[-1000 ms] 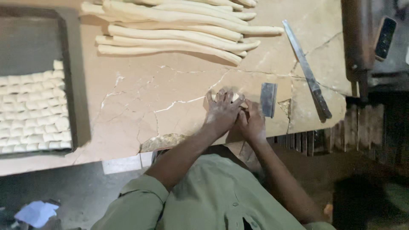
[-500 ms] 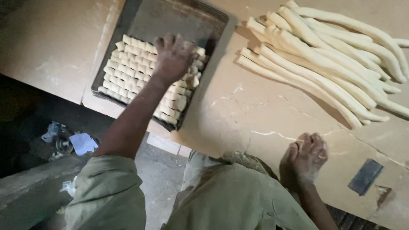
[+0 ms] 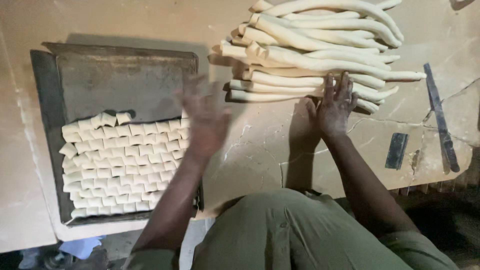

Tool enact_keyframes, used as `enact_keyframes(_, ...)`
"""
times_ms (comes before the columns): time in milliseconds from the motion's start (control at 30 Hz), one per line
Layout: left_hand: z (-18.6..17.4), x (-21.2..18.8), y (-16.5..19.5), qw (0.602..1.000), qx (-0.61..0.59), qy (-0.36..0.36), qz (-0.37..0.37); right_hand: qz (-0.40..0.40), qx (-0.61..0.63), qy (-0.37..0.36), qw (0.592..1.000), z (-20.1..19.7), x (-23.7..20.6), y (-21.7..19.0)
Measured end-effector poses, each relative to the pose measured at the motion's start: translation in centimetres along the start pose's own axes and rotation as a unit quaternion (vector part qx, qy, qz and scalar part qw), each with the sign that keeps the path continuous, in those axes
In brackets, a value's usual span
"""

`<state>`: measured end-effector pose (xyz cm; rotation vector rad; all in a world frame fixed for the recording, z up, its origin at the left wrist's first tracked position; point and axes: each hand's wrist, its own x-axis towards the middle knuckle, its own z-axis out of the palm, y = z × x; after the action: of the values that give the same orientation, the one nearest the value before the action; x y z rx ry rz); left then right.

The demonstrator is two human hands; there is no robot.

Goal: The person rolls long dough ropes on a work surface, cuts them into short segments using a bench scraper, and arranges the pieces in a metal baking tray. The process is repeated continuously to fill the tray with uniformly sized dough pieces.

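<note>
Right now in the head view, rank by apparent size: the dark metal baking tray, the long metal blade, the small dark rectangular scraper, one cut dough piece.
1. Dark metal baking tray
2. Long metal blade
3. Small dark rectangular scraper
4. One cut dough piece, plainly smallest

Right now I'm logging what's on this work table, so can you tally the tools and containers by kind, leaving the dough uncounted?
Baking tray: 1
Long metal blade: 1
Small flat scraper: 1
Total: 3
Dough ropes and cut dough pieces are too many and overlapped to count.
</note>
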<state>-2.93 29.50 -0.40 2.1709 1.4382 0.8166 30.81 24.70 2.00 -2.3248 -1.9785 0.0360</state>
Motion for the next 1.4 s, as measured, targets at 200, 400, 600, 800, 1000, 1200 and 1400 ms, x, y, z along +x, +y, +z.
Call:
enact_keyframes(200,10.4,7.4,13.8,0.96,0.087,-0.116,0.238,-0.033,0.13,-0.048,0.99,1.2,-10.8,3.9)
enact_keyframes(400,14.7,1.6,16.5,0.964,0.127,-0.124,0.196,0.091,0.034,-0.039,0.994,1.5,-20.7,18.1)
enact_keyframes(600,17.2,-10.6,24.0,0.974,0.175,-0.142,0.022,0.107,0.083,-0.036,0.99,-0.4,-20.7,29.3)
enact_keyframes(800,23.5,-7.8,28.2,0.973,0.188,-0.123,-0.052,0.036,0.063,0.049,0.996,1.6,-20.9,30.4)
enact_keyframes(1000,19.4,-18.2,29.4,0.94,0.219,-0.257,0.039,-0.211,0.189,-0.04,0.958,1.1,-25.1,21.9)
enact_keyframes(1200,11.0,-18.4,23.1,0.863,0.293,-0.375,0.17,-0.182,0.064,-0.207,0.959,-0.5,-20.2,13.7)
enact_keyframes(1400,11.6,-1.8,17.3,0.919,0.243,-0.262,0.168,-0.037,0.082,-0.019,0.996,-2.6,-5.2,8.8)
